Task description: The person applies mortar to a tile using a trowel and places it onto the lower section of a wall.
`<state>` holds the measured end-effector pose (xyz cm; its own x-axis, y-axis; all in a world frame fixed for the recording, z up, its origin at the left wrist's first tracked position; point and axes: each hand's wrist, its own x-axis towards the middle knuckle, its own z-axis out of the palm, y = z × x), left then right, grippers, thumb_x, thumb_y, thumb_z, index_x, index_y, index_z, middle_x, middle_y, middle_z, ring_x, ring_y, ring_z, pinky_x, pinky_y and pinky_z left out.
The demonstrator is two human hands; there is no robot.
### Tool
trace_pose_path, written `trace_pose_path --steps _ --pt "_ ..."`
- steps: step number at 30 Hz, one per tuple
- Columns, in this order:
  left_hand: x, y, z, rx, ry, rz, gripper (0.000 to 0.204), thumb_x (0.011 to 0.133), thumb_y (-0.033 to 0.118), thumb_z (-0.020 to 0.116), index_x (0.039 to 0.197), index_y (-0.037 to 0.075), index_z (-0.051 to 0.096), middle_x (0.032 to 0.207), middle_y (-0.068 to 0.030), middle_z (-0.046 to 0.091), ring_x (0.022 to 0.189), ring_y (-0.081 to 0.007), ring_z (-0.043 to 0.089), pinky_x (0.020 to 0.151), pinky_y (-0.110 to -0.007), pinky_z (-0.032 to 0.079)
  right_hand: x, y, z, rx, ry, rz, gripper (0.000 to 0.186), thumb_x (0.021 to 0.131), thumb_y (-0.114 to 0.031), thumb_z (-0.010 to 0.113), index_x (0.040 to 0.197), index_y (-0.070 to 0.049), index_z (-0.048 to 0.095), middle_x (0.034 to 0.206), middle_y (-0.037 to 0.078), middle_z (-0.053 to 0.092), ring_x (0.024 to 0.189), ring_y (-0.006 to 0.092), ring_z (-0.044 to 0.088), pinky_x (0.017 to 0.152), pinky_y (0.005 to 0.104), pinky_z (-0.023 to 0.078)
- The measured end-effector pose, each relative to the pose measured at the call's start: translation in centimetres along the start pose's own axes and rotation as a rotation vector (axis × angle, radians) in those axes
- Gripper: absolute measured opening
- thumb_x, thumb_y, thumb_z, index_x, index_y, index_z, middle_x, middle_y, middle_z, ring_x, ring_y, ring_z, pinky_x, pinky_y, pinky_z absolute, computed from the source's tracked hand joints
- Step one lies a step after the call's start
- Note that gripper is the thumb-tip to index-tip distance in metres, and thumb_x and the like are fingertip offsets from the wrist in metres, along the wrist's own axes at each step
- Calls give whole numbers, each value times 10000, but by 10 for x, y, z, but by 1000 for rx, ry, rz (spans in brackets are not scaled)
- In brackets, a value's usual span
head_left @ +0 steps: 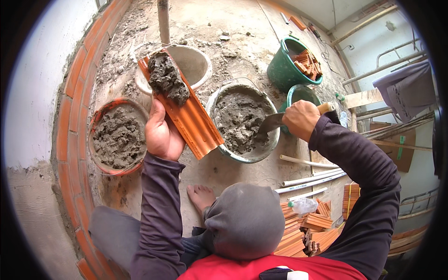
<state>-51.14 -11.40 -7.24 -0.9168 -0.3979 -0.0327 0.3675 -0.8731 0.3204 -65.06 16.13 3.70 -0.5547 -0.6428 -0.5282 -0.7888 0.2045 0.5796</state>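
My left hand (pixel 163 135) grips an orange ribbed clay brick (pixel 198 126), held tilted above the floor between the buckets. A thick lump of wet grey mortar (pixel 169 78) sits on the brick's far end. My right hand (pixel 301 120) is closed around the handle of a trowel (pixel 271 123), whose wooden end sticks out past the fist. The blade's tip reaches into the mortar (pixel 237 112) in the middle bucket (pixel 213 100). To the left stands an orange-rimmed bucket (pixel 93 135), also filled with mortar. Behind the brick is a pale bucket (pixel 201 65), partly hidden.
A low brick course (pixel 74 112) runs along the left wall. A green bucket (pixel 278 70) with brick pieces and a smaller green bucket (pixel 303 93) stand far right. White pipes (pixel 312 179) and stacked bricks (pixel 291 233) lie near right. A pole (pixel 164 23) rises behind the pale bucket.
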Motion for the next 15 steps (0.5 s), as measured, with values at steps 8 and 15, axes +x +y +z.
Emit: trace_pose_path --steps 8,15 --pt "-6 7 -9 36 -21 22 440 1067 290 368 1449 75 394 1452 -73 476 1333 -252 448 1163 -437 317 -4 19 -10 47 23 122 169 813 -162 614 717 -96 737 710 73 702 685 217 709 577 353 529" --pt "-7 14 -1 50 92 63 462 1068 310 348 1472 85 365 1457 -82 468 1325 -252 460 1149 -443 335 -21 -18 1 90 165 53 145 777 -135 629 673 -97 722 667 85 687 644 238 709 547 350 538"
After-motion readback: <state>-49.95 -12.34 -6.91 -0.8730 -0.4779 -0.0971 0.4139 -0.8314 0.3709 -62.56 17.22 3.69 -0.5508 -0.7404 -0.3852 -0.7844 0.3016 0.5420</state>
